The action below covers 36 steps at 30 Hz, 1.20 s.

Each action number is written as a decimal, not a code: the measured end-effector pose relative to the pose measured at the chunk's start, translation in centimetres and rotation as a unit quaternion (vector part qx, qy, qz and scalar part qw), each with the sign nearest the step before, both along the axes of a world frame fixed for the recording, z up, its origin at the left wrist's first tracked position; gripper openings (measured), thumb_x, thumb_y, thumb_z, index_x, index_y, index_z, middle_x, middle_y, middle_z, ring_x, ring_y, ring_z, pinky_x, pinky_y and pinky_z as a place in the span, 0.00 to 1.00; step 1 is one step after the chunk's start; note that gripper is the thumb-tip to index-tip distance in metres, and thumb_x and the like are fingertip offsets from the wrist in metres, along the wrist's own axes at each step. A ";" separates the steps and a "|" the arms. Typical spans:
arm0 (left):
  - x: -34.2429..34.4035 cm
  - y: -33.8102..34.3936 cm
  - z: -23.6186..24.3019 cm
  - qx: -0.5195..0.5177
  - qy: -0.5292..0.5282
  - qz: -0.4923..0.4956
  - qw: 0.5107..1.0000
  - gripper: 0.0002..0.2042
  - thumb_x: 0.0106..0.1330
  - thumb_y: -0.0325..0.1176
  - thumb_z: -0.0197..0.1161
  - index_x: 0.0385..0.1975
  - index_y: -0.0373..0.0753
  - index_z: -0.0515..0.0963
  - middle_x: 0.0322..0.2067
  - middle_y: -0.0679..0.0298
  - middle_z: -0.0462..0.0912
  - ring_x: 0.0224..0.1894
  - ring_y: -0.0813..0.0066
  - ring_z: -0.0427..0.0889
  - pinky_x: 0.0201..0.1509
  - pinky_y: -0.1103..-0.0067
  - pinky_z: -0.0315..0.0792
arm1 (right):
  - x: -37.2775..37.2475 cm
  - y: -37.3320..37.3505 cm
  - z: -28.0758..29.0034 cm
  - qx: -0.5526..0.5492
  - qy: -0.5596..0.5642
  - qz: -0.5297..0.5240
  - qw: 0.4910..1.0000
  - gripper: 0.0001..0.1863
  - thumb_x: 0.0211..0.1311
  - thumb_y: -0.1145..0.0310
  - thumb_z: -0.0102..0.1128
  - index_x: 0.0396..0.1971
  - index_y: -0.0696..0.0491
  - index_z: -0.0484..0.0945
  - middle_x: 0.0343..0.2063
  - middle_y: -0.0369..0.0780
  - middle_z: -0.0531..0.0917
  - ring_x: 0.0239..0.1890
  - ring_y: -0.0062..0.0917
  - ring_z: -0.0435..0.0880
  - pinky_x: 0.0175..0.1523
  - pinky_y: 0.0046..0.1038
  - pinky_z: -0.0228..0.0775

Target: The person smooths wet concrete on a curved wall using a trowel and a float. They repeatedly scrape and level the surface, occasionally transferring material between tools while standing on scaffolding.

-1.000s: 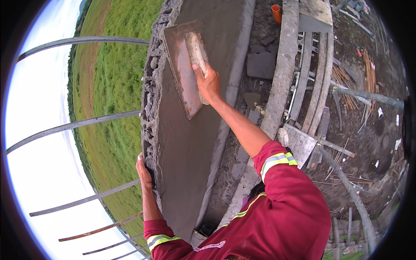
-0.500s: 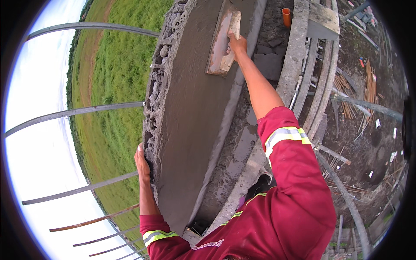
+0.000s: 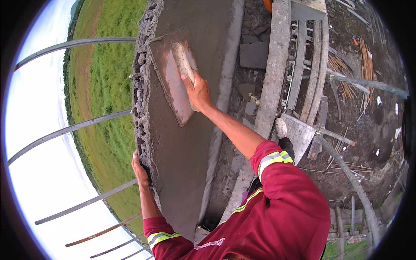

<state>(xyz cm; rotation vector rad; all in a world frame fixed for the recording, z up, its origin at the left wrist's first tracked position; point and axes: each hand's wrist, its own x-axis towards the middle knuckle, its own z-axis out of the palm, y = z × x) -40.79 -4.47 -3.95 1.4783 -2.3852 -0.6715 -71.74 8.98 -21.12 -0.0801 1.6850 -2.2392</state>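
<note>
A rectangular steel trowel (image 3: 168, 73) with a pale, mortar-stained handle lies flat on a strip of wet grey plaster (image 3: 177, 160), near its rough edge. My right hand (image 3: 197, 91) is closed round the trowel's handle. My left hand (image 3: 141, 171), lower left, grips the outer side of the broken, hollow-block edge (image 3: 143, 108) of the plastered ledge, its fingertips partly hidden.
Concrete beams (image 3: 273, 65) and wooden planks run along the right, with a shoe (image 3: 281, 126) on a board. An orange pipe (image 3: 267, 5) stands at the top. Poles (image 3: 368, 84) and rod piles lie beyond. Metal bars (image 3: 71, 43) jut out left over grass.
Over the last second the trowel in my right hand moved up and away along the plaster, then came back nearer, toward the broken edge. My left hand stays on the edge.
</note>
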 end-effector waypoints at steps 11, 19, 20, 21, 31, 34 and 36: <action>-0.8 0.3 0.7 0.073 0.017 0.004 0.997 0.31 0.76 0.56 0.43 0.54 0.30 0.77 0.52 0.55 0.77 0.54 0.68 0.72 0.64 0.71 0.62 | -16.5 -1.9 -8.6 0.025 -0.171 -0.034 0.984 0.20 0.65 0.53 0.62 0.41 0.57 0.78 0.23 0.38 0.79 0.21 0.26 0.78 0.24 0.32 0.73; -1.6 1.1 0.5 0.012 0.010 0.032 0.999 0.32 0.76 0.57 0.42 0.54 0.30 0.77 0.50 0.55 0.78 0.52 0.68 0.73 0.63 0.72 0.63 | -3.4 -1.8 -13.6 -0.023 -0.347 -0.048 0.936 0.17 0.66 0.56 0.61 0.41 0.55 0.78 0.19 0.37 0.77 0.16 0.24 0.75 0.18 0.32 0.69; -1.8 1.2 0.7 0.016 0.002 0.020 1.000 0.31 0.76 0.56 0.42 0.54 0.30 0.77 0.50 0.55 0.79 0.52 0.67 0.74 0.63 0.72 0.63 | -1.2 -1.7 -13.6 -0.040 -0.361 -0.046 0.931 0.17 0.66 0.56 0.61 0.42 0.55 0.77 0.20 0.37 0.77 0.16 0.24 0.75 0.18 0.32 0.68; -1.9 1.3 0.9 0.049 0.002 0.008 0.999 0.31 0.76 0.56 0.42 0.54 0.30 0.77 0.50 0.55 0.79 0.52 0.67 0.73 0.63 0.72 0.63 | 1.1 -1.6 -13.5 -0.049 -0.386 -0.047 0.920 0.18 0.67 0.56 0.60 0.44 0.55 0.75 0.20 0.37 0.76 0.15 0.24 0.74 0.18 0.32 0.67; -0.2 -0.3 0.1 0.029 -0.001 0.003 1.000 0.32 0.75 0.57 0.43 0.56 0.29 0.74 0.56 0.50 0.74 0.57 0.62 0.71 0.65 0.68 0.61 | 29.7 0.1 -8.1 -0.071 -0.665 0.009 0.744 0.27 0.70 0.52 0.56 0.53 0.62 0.68 0.31 0.43 0.79 0.25 0.28 0.79 0.26 0.34 0.72; 0.0 -0.6 0.0 0.023 0.000 0.028 0.999 0.31 0.76 0.55 0.44 0.54 0.29 0.76 0.52 0.52 0.77 0.55 0.64 0.73 0.63 0.70 0.62 | 34.4 -0.3 -6.6 0.034 -0.675 0.043 0.736 0.24 0.72 0.53 0.53 0.53 0.60 0.70 0.32 0.41 0.77 0.29 0.31 0.81 0.36 0.38 0.78; -0.2 -0.5 0.2 0.063 0.031 -0.010 0.998 0.30 0.75 0.55 0.45 0.53 0.29 0.76 0.49 0.54 0.79 0.52 0.66 0.74 0.62 0.71 0.63 | 34.7 -0.4 -5.7 0.028 -0.704 0.061 0.707 0.22 0.73 0.54 0.51 0.50 0.61 0.70 0.36 0.43 0.79 0.33 0.32 0.83 0.40 0.38 0.80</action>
